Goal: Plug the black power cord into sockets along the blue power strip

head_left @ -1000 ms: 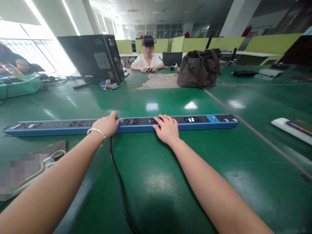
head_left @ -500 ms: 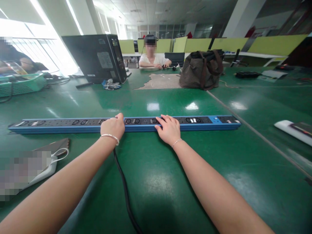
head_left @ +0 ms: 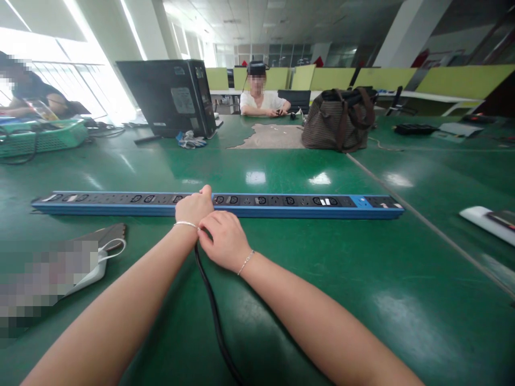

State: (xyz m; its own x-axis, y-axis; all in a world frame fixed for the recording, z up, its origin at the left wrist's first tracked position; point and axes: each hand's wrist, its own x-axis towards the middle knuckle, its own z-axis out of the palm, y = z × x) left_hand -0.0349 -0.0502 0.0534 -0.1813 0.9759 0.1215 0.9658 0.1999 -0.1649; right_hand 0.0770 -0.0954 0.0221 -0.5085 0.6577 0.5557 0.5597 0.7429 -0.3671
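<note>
A long blue power strip point(head_left: 277, 212) with black sockets lies across the green table. My left hand point(head_left: 195, 208) is closed over the strip left of its middle, its thumb side raised. My right hand point(head_left: 225, 238) is at the strip's near side, against my left wrist and its bracelet, fingers bent and pressed together; what they hold, if anything, is hidden. A black cable point(head_left: 215, 316) runs from beneath my hands toward the near edge of the view.
A black computer case point(head_left: 169, 99), gloves point(head_left: 191, 140) and a brown bag point(head_left: 336, 120) stand at the back. Left are a green basket point(head_left: 60, 136) and a grey item point(head_left: 110, 236); right, a white object point(head_left: 488, 222). Two people sit beyond.
My right hand has left the strip's sockets and moved left and nearer, to my left wrist. My left hand stays on the strip. The view has shifted slightly.
</note>
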